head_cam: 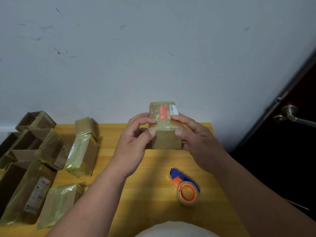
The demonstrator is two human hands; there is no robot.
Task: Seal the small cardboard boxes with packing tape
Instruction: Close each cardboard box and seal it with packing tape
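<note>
Left hand (135,139), right hand (193,134) both hold small brown taped cardboard box (165,134) over yellow wooden table (153,168); blue-orange tape dispenser (186,187) lies near.

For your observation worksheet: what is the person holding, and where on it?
Both hands, left hand and right hand, grip one small cardboard box by its opposite sides, near the taped top edge.

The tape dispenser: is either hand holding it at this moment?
No: the tape dispenser lies alone on the yellow table, while the left hand and right hand both grip the small cardboard box.
</note>
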